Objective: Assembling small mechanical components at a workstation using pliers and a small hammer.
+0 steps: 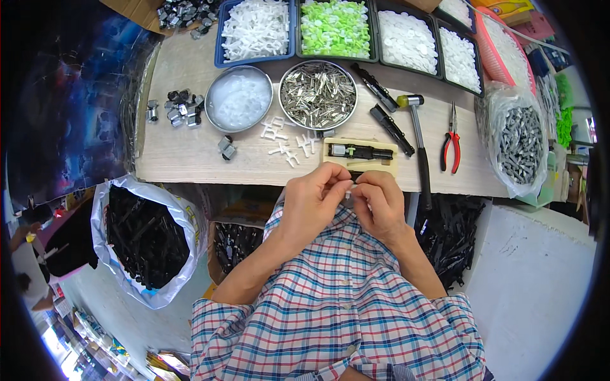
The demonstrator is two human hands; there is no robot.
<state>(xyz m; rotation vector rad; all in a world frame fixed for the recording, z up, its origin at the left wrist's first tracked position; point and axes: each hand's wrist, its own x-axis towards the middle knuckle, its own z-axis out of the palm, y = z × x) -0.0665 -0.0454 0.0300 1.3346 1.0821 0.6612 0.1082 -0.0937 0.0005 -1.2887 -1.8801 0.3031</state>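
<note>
My left hand (312,198) and my right hand (379,202) meet close to my chest, just below the table's front edge. Together they pinch a small white plastic piece (349,193) between the fingertips. Right above them on the table lies a pale wooden jig (359,156) with a black part set in it. Loose white cross-shaped plastic pieces (287,136) are scattered to the left of the jig.
A metal bowl of silver pins (318,94), a bowl of clear parts (239,98), trays of white and green pieces (335,28), a hammer (419,147), red pliers (452,141), a bag of grey metal parts (520,141). A sack of black parts (145,236) stands below left.
</note>
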